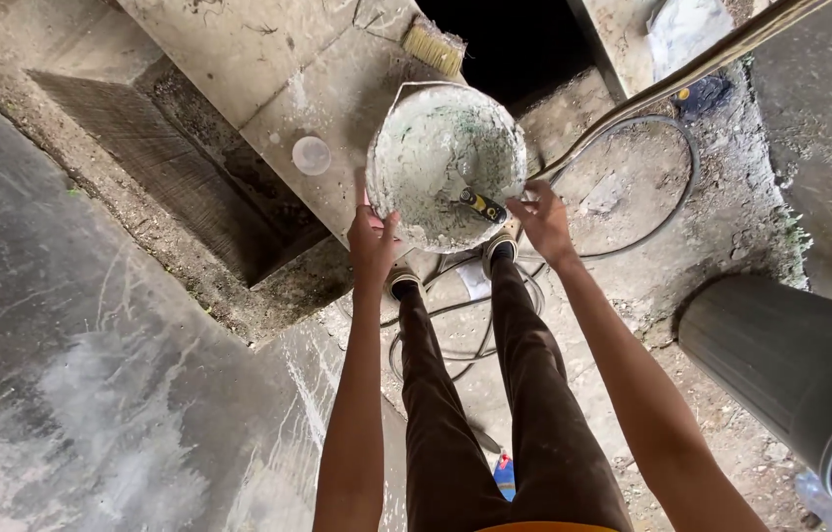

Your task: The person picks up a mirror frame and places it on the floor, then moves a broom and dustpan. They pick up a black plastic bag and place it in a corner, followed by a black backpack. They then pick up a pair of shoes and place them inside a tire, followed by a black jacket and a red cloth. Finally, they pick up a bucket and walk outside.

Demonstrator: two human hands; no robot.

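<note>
Head view, looking straight down. Centre of the frame: a round bucket (446, 163) caked with grey plaster, resting on the edge of a concrete ledge (268, 59) that runs from upper left toward centre. The left hand (374, 244) grips the bucket's lower left rim, fingers (369, 219) curled onto it. The right hand (542, 219) is at the lower right rim, fingers bent toward it; whether they clasp the rim or only touch it cannot be told. Inside the bucket lies a trowel (473, 200) with a yellow-and-black handle, blade sunk in the plaster.

On the ledge: a pale round lid (311, 155) left of the bucket, well apart, and a straw-coloured brush (433, 45) just above it. Below the bucket stand the person's two shoes (403, 284) and dark trousers (534, 394). A grey hose (667, 212) loops over the dirt floor right of centre and runs between the feet. A long pole (692, 67) crosses the upper right diagonally, ending close to the right hand. A dark bin (790, 365) fills the lower right. A smooth grey slab (91, 374) occupies the left.
</note>
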